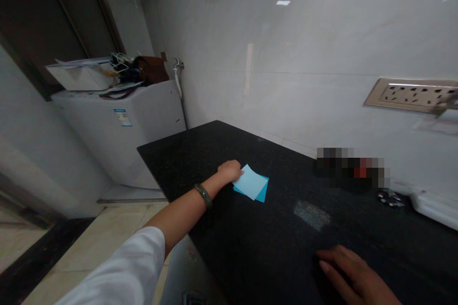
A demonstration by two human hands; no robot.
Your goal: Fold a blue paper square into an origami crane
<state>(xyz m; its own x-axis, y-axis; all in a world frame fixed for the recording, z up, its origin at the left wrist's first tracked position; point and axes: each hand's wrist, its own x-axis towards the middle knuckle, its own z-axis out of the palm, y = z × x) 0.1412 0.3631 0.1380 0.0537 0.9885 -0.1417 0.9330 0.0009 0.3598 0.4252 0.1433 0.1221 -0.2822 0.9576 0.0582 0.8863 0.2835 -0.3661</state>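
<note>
My left hand (229, 170), at the end of an outstretched arm with a dark bangle, pinches the left corner of a pale blue square of paper (251, 182). Beneath that sheet lies a brighter blue paper (263, 192), turned at a different angle and mostly covered. Both papers are over the black countertop (214, 147). Down at the lower right, my right hand (352, 271) is at the counter surface with its thumb and fingers apart, holding nothing. A greyish patch (312, 215) on the counter lies between the papers and this hand.
A washing machine (153, 119) with a white box (80, 76) and a brown bag (152, 69) on top stands beyond the counter's left end. Along the wall are a blurred-out object (352, 167), a small dark patterned item (390, 198) and a socket panel (411, 94).
</note>
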